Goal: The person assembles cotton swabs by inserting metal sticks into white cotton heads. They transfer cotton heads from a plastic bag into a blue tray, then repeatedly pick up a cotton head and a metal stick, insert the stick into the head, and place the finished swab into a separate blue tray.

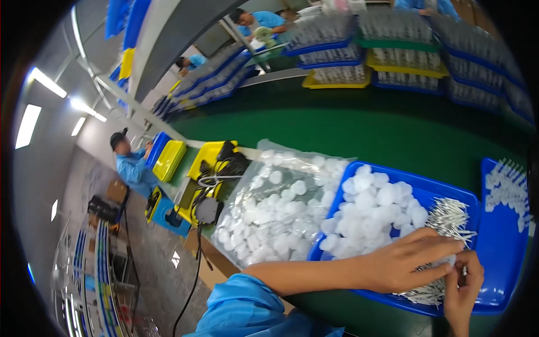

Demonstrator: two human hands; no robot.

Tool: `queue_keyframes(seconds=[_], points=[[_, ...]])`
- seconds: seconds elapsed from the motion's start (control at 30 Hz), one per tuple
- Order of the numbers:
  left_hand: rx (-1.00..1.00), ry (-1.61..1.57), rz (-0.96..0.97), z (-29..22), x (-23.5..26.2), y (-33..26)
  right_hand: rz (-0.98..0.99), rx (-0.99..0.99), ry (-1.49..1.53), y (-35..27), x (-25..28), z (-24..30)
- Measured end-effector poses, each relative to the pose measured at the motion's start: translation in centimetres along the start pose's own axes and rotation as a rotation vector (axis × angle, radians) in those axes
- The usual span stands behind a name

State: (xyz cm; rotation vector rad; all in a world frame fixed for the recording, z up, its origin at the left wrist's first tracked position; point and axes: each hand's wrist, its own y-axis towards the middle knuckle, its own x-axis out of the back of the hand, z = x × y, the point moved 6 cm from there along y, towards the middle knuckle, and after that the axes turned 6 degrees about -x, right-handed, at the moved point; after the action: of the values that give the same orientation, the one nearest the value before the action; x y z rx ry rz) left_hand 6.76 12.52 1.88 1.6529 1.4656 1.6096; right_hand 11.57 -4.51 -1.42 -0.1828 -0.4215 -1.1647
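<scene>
My left hand (401, 261) reaches across a blue tray (359, 166), its fingers closed on a small white translucent plastic piece (448, 260). The thumb and fingers of my right hand (465, 283) pinch the same piece from the other side. Beneath and beside my hands lie slim silvery metal pins (449, 218), heaped along the tray's right part; my left hand hides some of them. White round plastic pieces (382, 196) fill the tray's left part in a loose pile.
Left of the tray lies a clear plastic bag (269, 224) of similar white pieces. A second blue tray (502, 258), holding rows of clear parts, stands at the right. Yellow bins (216, 153) with black cables are farther left. Stacked trays (337, 84) line the back; co-workers (132, 165) work beyond.
</scene>
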Motion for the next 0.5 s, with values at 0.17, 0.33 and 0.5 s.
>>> queue_keyframes(seconds=[0.17,0.33,0.5], points=[[0.013,-0.080,-0.171,-0.1,0.3,-0.6,0.023,0.025,-0.026,0.0,0.6,1.6],[0.050,-0.142,-0.120,0.2,-0.2,-0.1,-0.045,0.122,-0.061,0.1,0.9,-0.1],[0.064,-0.083,-0.063,0.5,-0.8,-0.8,0.020,0.071,-0.085,0.2,0.5,1.6]])
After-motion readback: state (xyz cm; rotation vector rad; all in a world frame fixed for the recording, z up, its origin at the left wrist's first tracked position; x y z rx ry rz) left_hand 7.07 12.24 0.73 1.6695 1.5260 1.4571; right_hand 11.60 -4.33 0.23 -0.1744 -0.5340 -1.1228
